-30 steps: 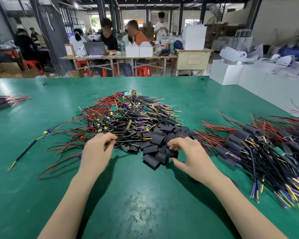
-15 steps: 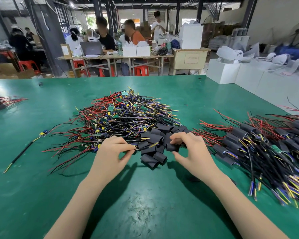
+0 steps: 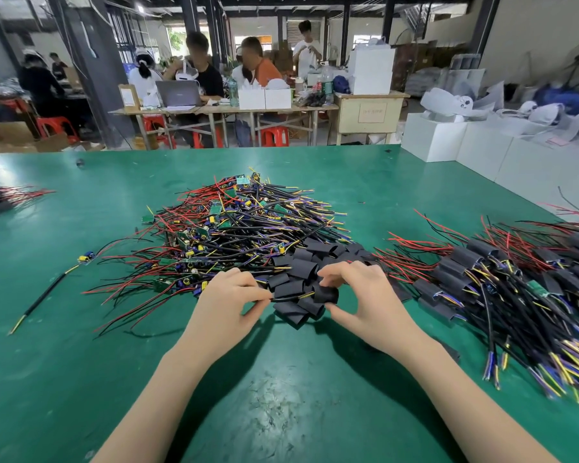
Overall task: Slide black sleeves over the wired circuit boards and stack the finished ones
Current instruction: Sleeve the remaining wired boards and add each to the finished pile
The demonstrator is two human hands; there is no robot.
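Note:
My left hand [image 3: 229, 304] pinches the black cable of a wired circuit board [image 3: 288, 297], whose yellow wire tips reach into a black sleeve [image 3: 326, 294] that my right hand [image 3: 365, 302] pinches between thumb and fingers. The board itself is hidden behind my left hand. Loose black sleeves [image 3: 301, 262] lie heaped just beyond my hands. Behind them spreads a pile of bare wired boards [image 3: 241, 225] with red, black and yellow wires. At the right lies the stack of sleeved boards [image 3: 502, 282].
The green table [image 3: 281, 396] has a scuffed patch near me. One single wired board [image 3: 86, 257] lies apart at the left, and a small bundle [image 3: 0, 198] sits at the far left edge. White boxes [image 3: 448, 138] stand at the back right. People work at tables beyond.
My left hand has drawn a board's cable out of the pile and moved right. My right hand has lifted one sleeve from the heap, and the wire tips now enter it.

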